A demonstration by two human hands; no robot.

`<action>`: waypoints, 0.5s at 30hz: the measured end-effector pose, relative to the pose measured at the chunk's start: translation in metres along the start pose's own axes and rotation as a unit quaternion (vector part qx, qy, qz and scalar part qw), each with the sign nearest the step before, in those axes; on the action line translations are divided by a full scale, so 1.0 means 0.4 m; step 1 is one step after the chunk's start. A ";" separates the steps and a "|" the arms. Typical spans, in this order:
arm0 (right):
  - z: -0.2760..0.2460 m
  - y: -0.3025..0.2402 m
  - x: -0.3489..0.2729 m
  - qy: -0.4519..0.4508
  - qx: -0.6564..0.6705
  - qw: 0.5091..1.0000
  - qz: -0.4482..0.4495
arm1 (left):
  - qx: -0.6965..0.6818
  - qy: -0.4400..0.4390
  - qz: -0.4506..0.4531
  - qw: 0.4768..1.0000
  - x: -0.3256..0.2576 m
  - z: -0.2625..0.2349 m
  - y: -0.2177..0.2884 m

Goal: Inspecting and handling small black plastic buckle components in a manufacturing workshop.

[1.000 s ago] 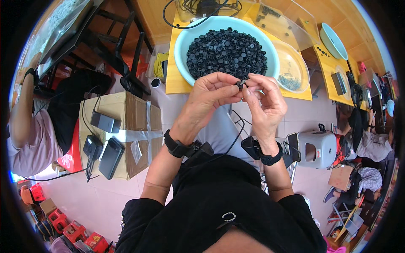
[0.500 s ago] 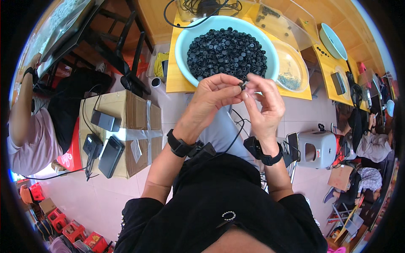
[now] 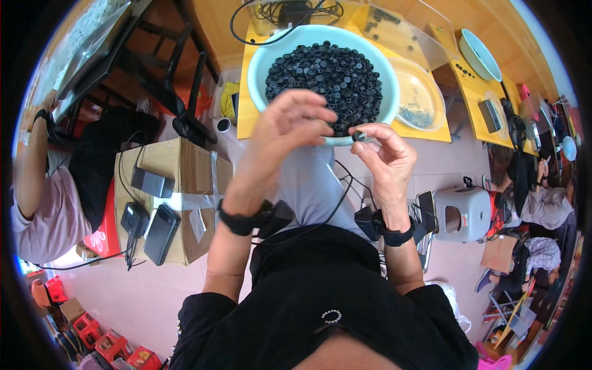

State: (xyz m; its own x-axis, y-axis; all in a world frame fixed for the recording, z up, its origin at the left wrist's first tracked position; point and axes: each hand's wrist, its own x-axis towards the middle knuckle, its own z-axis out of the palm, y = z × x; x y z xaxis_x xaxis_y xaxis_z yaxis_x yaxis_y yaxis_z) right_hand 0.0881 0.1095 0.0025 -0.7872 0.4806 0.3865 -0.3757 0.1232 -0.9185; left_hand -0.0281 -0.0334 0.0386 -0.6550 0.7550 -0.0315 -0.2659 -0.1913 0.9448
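A light blue basin on the yellow table holds a heap of small black plastic caps. In front of its near right rim, my right hand pinches one small black cap between thumb and index finger; a pale glint shows at its edge. My left hand is over the near left rim, slightly blurred, with its fingers apart and nothing seen in them. To the right of the basin, a clear round tray holds a pile of small silvery metal pieces.
A cardboard box with a black phone and power banks stands at left. A black cable crosses my lap. A grey plastic stool is at right. A second blue basin sits on the farther table. Other people sit at both sides.
My left hand has let go of the small black cap and moved left, away from my right hand. The cap stays in my right fingertips.
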 end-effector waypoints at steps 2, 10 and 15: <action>-0.002 -0.008 -0.005 0.031 0.018 0.998 0.060 | 0.041 -0.046 0.161 0.985 -0.046 -0.007 0.079; -0.021 -0.038 -0.018 0.022 -0.058 0.992 0.107 | 0.327 -0.268 0.313 0.850 -0.049 0.035 0.195; -0.020 -0.049 -0.038 0.049 -0.040 0.988 0.143 | 0.466 -0.167 0.350 0.796 0.104 -0.004 0.227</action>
State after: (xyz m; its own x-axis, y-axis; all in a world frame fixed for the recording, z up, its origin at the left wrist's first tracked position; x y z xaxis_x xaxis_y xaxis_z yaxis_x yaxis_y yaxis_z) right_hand 0.1113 0.1065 0.0139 -0.8031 0.5869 0.1032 -0.1016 0.0357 -0.9942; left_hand -0.0806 -0.0203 0.1225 -0.1464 0.8226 0.5495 0.8222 -0.2076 0.5299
